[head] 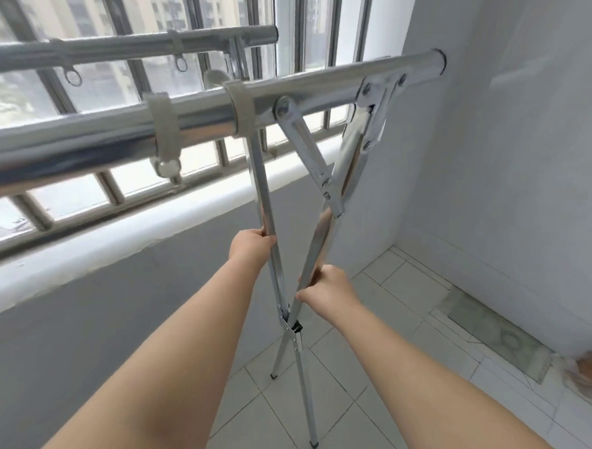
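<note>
two grips (pixel 250 248) (pixel 327 288), two legs (pixel 258 177) (pixel 322 241)

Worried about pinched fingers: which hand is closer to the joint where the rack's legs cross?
Right. The right hand grips one leg just above the crossing joint; the left hand grips the other leg higher up, farther away.

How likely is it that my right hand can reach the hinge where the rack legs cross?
Probably yes. The right hand grips the leg just above the crossing hinge, and nothing lies between them; sliding down the leg should get there.
</note>
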The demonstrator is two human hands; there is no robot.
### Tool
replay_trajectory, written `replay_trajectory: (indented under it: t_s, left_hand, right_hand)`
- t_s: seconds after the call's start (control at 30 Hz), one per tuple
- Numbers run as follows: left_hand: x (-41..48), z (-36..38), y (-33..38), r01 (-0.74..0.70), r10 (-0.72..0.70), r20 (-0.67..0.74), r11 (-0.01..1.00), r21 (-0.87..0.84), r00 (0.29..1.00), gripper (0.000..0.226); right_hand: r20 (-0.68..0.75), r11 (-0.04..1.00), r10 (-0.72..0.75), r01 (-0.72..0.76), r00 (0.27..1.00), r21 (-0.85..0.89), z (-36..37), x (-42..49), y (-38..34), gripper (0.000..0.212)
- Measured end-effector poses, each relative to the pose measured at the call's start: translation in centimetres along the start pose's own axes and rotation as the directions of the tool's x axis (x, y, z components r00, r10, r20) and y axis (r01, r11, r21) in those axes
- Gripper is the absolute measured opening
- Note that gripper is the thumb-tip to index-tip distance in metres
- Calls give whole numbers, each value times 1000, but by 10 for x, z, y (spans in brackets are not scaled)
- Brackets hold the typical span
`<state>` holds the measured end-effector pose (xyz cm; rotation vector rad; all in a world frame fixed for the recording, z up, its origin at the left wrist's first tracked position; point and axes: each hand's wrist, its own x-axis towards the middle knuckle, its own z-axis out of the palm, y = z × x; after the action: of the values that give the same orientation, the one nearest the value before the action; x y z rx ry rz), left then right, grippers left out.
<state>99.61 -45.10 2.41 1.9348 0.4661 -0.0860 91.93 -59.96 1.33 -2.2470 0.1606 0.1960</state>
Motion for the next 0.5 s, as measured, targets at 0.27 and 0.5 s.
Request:
replay_trajectory:
  t_s: [0.27, 0.5]
  left_hand:
    - [57, -30, 12, 36, -42, -82, 997, -71, 996, 21]
    - [89, -43, 12, 65, -73, -71, 993, -103, 995, 24]
  right_hand:
    - [58, 994, -109, 110, 992, -19, 23, 64, -36, 3]
    - [59, 997, -77, 76, 995, 19, 40, 94, -52, 4]
